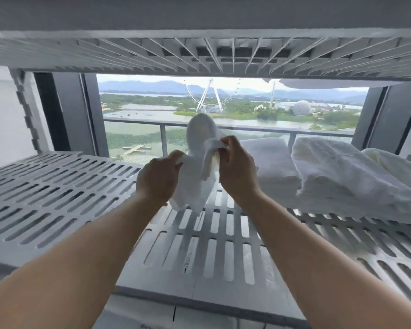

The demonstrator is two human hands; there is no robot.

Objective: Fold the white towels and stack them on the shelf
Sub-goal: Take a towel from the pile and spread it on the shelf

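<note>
Left hand (pixel 157 179): fingers pinch towel (pixel 201 162) edge.
Right hand (pixel 237 170): fingertips pinch upper fold.
Towel: bunched, above slotted shelf (pixel 57 198).
Stack (pixel 347 176): right.

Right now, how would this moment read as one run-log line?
stage: folding | left hand: gripping towel | right hand: pinching same towel | towel: held above shelf, unfolded | towel pile: on shelf, right

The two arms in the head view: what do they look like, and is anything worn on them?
Both forearms are bare as far as the picture shows: no sleeves, gloves, watch, bracelet or rings can be seen. The left hand and the right hand are bare too, with slim fingers and short, unpainted nails where these show. The upper arms lie outside the frame, so a short sleeve there cannot be ruled out.
</note>
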